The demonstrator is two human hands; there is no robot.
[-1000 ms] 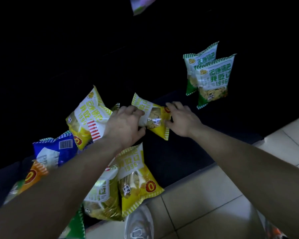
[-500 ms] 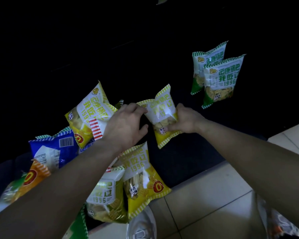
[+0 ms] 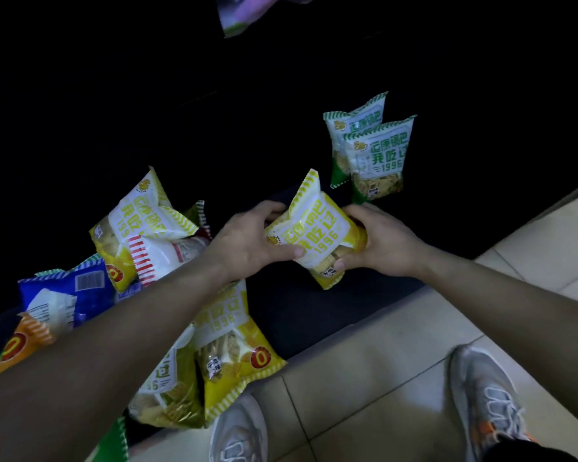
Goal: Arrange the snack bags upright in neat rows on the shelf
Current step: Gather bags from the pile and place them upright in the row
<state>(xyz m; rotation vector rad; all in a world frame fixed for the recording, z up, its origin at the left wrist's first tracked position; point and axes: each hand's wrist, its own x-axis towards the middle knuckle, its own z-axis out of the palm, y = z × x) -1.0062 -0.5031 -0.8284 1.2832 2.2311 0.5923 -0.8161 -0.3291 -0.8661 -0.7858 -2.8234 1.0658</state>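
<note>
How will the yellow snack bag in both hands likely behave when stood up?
Probably light and soft: the yellow striped plastic snack bag bulges, pillow-like, between the left hand and right hand. Likely tippy: its base is a narrow crimped seam.

Bag (image 3: 317, 233) btwn pile (image 3: 137, 218) L & upright pair (image 3: 377, 158) R

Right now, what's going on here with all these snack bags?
A person grips one yellow snack bag between the left hand and the right hand, above the dark shelf. Two green bags already stand upright on the right, one behind the other. A heap of loose bags, yellow, blue and orange, lies unsorted on the left.
</note>
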